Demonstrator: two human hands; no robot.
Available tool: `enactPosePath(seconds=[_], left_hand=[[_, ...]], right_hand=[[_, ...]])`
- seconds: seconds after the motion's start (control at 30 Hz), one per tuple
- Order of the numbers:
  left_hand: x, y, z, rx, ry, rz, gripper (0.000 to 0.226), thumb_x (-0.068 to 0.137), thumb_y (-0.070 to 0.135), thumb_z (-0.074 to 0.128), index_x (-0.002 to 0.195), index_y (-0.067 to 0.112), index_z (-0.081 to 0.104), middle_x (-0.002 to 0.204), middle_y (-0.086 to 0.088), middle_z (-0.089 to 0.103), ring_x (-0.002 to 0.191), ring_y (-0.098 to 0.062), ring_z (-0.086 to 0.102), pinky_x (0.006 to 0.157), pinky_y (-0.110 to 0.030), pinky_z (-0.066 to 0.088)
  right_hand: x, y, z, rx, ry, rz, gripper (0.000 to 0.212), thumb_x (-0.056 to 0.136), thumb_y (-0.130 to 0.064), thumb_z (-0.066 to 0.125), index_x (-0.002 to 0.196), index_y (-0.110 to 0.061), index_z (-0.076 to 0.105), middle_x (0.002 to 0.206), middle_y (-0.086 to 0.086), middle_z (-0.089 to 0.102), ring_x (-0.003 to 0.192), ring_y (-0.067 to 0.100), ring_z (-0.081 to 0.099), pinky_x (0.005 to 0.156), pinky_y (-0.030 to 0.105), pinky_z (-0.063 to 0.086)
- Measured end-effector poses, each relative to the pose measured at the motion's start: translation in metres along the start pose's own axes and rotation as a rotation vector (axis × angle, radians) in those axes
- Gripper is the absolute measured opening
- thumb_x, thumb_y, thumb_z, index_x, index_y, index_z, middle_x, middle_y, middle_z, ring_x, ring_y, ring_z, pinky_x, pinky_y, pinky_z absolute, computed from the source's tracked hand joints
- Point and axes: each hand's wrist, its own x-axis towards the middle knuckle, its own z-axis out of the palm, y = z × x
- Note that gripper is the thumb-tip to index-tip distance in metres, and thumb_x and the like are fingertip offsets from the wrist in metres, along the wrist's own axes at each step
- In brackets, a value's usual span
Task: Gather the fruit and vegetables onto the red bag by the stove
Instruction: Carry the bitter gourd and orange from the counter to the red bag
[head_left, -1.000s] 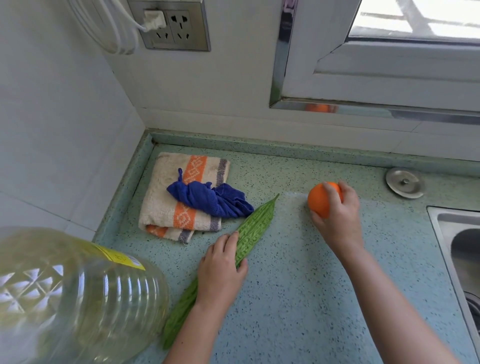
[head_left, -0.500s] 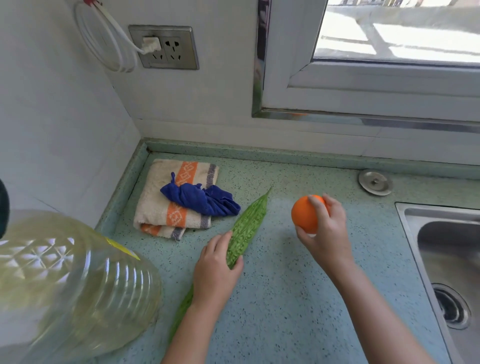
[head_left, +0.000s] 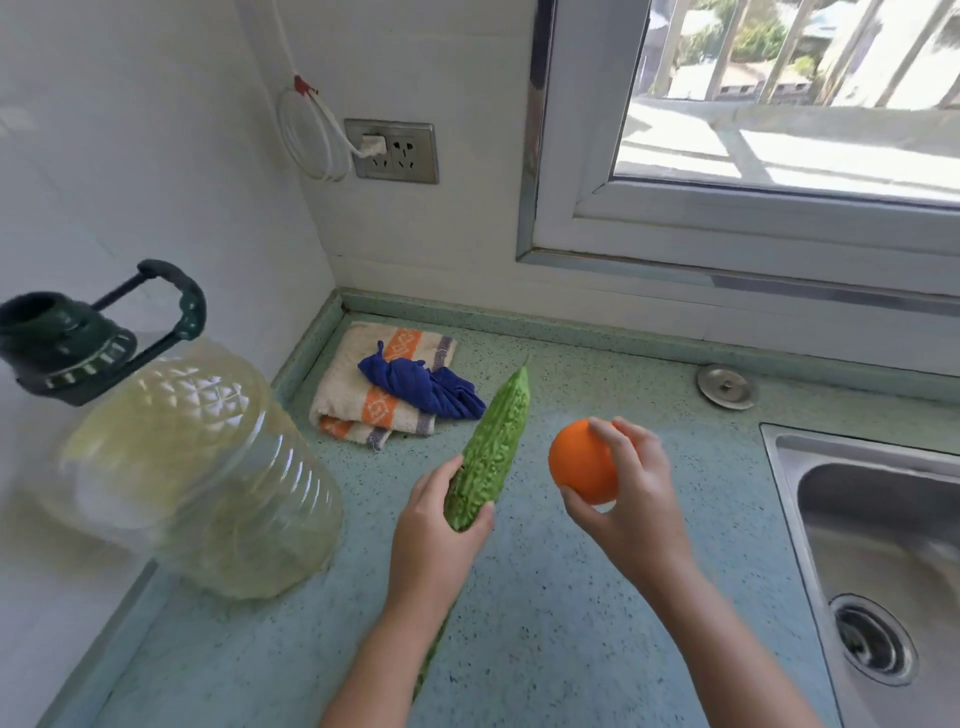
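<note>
Speckled green counter (head_left: 545, 597) fills a kitchen corner under a window (head_left: 779, 104), sink (head_left: 883, 545) at right. At left stands a big oil jug (head_left: 192, 467), with a folded towel (head_left: 374, 389) and blue cloth (head_left: 421, 387) behind. Left hand (head_left: 436, 540) is wrapped around a bitter gourd (head_left: 493, 441), its tip pointing away. Right hand (head_left: 634, 493) grips an orange (head_left: 582, 465) above the counter, just beside the gourd.

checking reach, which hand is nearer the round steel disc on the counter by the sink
Right. The right hand, holding the orange, is in front of the steel disc; the left hand is farther left.
</note>
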Motion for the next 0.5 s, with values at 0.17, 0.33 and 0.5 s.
enactPosePath(seconds=[0.17, 0.33, 0.5], left_hand=[[-0.033, 0.02, -0.013, -0.023, 0.071, -0.006, 0.054, 0.081, 0.023, 0.068, 0.131, 0.02, 0.047, 0.114, 0.014, 0.048, 0.101, 0.002, 0.043, 0.072, 0.01, 0.027], [-0.068, 0.037, -0.019, -0.064, 0.123, -0.043, 0.054, 0.081, 0.024, 0.068, 0.13, 0.02, 0.047, 0.116, 0.01, 0.051, 0.102, -0.002, 0.045, 0.071, 0.009, 0.03], [-0.107, 0.045, -0.025, -0.112, 0.185, -0.109, 0.052, 0.082, 0.029, 0.067, 0.129, 0.026, 0.046, 0.115, 0.015, 0.051, 0.107, -0.004, 0.045, 0.068, 0.003, 0.034]], right_hand=[[-0.021, -0.017, -0.016, 0.058, -0.05, -0.057, 0.069, 0.066, -0.017, 0.08, 0.127, -0.014, 0.048, 0.132, 0.016, 0.04, 0.118, 0.033, 0.04, 0.087, 0.033, 0.036], [-0.046, -0.026, -0.033, 0.119, -0.092, -0.088, 0.069, 0.068, -0.018, 0.079, 0.128, -0.018, 0.046, 0.133, 0.012, 0.038, 0.118, 0.029, 0.039, 0.086, 0.031, 0.036], [-0.068, -0.033, -0.046, 0.202, -0.166, -0.109, 0.067, 0.069, -0.02, 0.078, 0.128, -0.022, 0.045, 0.134, 0.007, 0.037, 0.116, 0.025, 0.041, 0.084, 0.03, 0.037]])
